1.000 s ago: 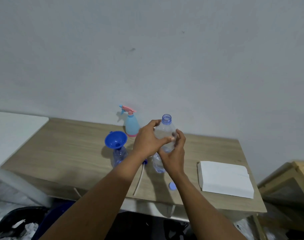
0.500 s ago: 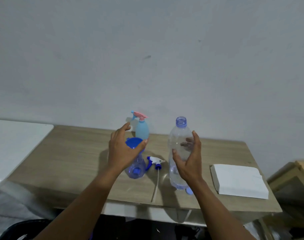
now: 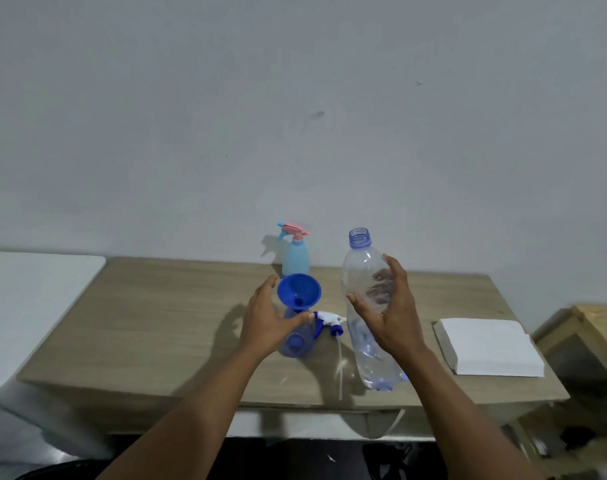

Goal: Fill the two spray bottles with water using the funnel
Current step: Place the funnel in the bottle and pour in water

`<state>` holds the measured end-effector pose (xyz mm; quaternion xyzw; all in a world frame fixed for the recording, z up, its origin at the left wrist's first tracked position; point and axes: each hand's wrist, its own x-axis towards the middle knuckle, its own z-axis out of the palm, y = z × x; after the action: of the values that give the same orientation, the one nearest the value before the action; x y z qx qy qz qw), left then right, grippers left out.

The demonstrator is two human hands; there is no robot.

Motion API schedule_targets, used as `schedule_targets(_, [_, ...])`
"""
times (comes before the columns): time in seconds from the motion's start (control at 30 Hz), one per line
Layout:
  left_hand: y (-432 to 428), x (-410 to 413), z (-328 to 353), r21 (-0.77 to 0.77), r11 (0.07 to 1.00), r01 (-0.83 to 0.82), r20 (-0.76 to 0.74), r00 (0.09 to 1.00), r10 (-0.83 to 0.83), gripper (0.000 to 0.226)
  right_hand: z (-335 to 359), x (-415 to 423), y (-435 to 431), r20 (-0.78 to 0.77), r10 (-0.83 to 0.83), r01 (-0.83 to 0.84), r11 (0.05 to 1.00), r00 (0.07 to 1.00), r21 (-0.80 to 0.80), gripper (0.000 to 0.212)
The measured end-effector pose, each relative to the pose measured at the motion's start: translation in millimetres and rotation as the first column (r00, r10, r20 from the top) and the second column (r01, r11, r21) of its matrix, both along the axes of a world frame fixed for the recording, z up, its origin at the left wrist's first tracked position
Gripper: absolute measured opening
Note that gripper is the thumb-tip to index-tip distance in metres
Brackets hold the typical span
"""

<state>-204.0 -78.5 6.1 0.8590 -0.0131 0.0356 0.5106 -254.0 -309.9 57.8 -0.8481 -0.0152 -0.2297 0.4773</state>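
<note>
Right of centre, the right hand (image 3: 395,317) wraps its fingers round the upright water bottle (image 3: 359,271), open mouth up. The funnel (image 3: 299,292) sits in the spray bottle (image 3: 297,342) at centre of the table (image 3: 156,323), left of and below that mouth. The left hand (image 3: 267,320) curls its fingers round the spray bottle.

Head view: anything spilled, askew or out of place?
No spill shows. The spray head lies loose on the table, off the blue spray bottle that carries the funnel; that fits filling, nothing odd.

Plain grey wall (image 3: 295,98); wooden table (image 3: 156,323); white surface (image 3: 25,306) left.
</note>
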Motion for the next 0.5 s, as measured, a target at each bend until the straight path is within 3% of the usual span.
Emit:
schedule_targets(0.17, [0,9,-4,-0.064,0.996,0.069,0.005,0.998,-0.068,0.082,6,-3,-4,-0.116,-0.012,-0.005,0.989,0.993,-0.149,0.087])
schedule_targets(0.4, [-3,17,-7,-0.072,0.995,0.074,0.0,0.997,-0.075,0.106,11,-2,-13,-0.265,0.033,-0.139,0.911,0.964,-0.389,0.085])
schedule_targets(0.5, [-8,22,-8,-0.078,0.993,0.085,0.005,0.996,-0.085,0.106,15,2,-14,-0.339,0.039,-0.209,0.851,0.94,-0.482,0.085])
